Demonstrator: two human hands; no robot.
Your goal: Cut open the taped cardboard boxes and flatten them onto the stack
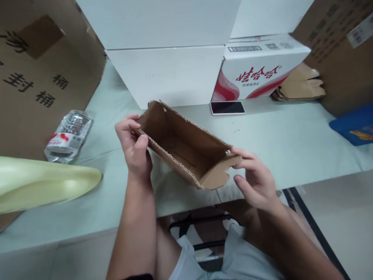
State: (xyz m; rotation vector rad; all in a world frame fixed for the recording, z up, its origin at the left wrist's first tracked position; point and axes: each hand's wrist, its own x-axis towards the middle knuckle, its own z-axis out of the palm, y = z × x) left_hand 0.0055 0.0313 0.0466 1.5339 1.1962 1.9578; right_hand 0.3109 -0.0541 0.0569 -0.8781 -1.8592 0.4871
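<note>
A long brown cardboard box [175, 159] is tilted in front of me above the table's near edge, its open top facing me. Nothing shows inside it. My left hand [135, 146] grips its left end, thumb on the near wall's rim and fingers around the end. At the other end, my right hand [255, 177] has its fingertips against a loose end flap with a curved notch. The right thumb stands apart from the cardboard, and the fingers are spread.
Large white boxes [171, 76] and a red-and-white carton [256, 74] stand behind. A phone [227, 108] lies before them. At left are a water bottle [68, 136] and a pale yellow object [49, 182]; at right, folded cardboard [303, 83] and a blue item [354, 124].
</note>
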